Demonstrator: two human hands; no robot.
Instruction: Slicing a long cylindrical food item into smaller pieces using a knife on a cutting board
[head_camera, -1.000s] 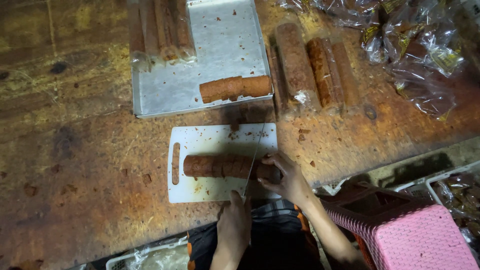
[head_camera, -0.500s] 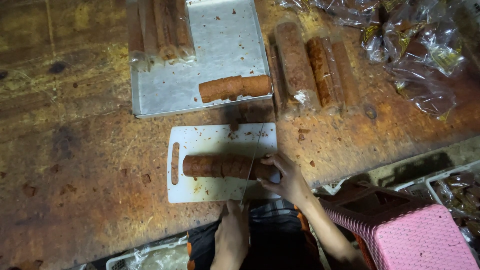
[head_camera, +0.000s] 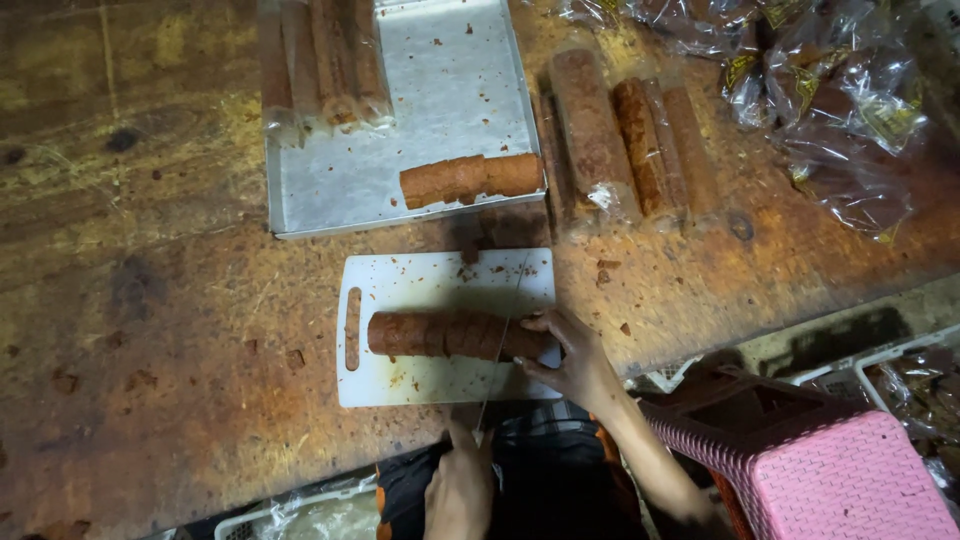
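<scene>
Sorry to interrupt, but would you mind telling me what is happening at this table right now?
A person is slicing a reddish-brown roll on a white cutting board. The right hand steadies the roll's end while the left hand holds a thin knife across it. Behind the board, a metal tray holds another roll piece, and wrapped rolls lie on the wooden table.

left hand (head_camera: 462, 492) cut by bottom edge; knife grip unclear.
</scene>
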